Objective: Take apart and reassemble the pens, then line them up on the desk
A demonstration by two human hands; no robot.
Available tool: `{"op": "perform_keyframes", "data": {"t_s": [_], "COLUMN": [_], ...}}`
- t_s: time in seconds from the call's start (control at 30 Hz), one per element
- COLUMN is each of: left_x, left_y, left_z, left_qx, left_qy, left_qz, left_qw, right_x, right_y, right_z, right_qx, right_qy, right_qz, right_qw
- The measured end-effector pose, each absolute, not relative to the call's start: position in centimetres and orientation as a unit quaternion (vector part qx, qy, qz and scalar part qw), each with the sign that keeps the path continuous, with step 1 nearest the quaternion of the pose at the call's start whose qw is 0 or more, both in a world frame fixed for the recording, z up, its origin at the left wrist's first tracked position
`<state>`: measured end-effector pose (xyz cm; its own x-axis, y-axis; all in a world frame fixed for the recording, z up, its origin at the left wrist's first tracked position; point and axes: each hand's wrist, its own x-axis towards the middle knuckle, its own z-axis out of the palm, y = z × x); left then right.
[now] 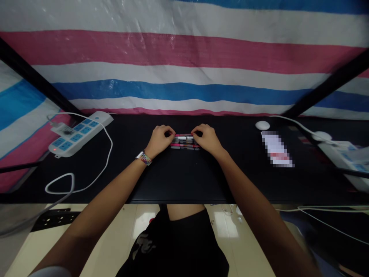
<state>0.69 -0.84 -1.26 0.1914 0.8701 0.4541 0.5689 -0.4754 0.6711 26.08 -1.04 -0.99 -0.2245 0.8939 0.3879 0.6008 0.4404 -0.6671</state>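
Several pens lie side by side across the black table, in pink, white, grey and dark colours. My left hand is closed in a pinch at the left end of the farthest pens, beside a pink-ended pen. Opposite it, my right hand pinches at the right end of the same pens, thumb and forefinger together. Both hands rest low over the table. The fingertips partly cover the pen ends, so exactly how many pens they grip is hidden. On my left wrist sits a multicoloured band.
On the left stands a white power strip with blue sockets, its white cable looping over the black table. To the right are a white rounded object, a blurred-out paper or packet and another power strip. Striped sheeting hangs behind.
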Motion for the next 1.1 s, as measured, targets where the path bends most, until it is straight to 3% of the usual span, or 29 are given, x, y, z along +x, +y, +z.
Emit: {"op": "perform_keyframes", "data": {"t_s": [0.2, 0.4, 0.5, 0.87, 1.1], "left_x": [0.8, 1.9, 2.5, 3.1, 3.5], "left_y": [-0.7, -1.1, -1.4, -1.0, -1.7], "left_z": [-1.6, -1.6, -1.7, -2.5, -2.2], "left_qx": [0.734, 0.64, 0.612, 0.537, 0.545], "left_qy": [0.479, 0.462, 0.441, 0.413, 0.419], "left_qz": [0.434, 0.518, 0.541, 0.578, 0.575], "left_qw": [0.21, 0.33, 0.373, 0.455, 0.444], "right_x": [26.0, 24.4, 23.5, 22.9, 22.8], "right_y": [-1.1, -1.2, -1.5, -1.8, -2.1], "right_z": [-1.1, -2.2, -2.5, -2.5, -1.9], "right_qx": [-0.501, -0.498, -0.473, -0.449, -0.454], "right_qy": [-0.735, -0.579, -0.539, -0.53, -0.539], "right_qz": [0.213, 0.311, 0.358, 0.398, 0.387], "right_qw": [0.405, 0.565, 0.598, 0.599, 0.594]}}
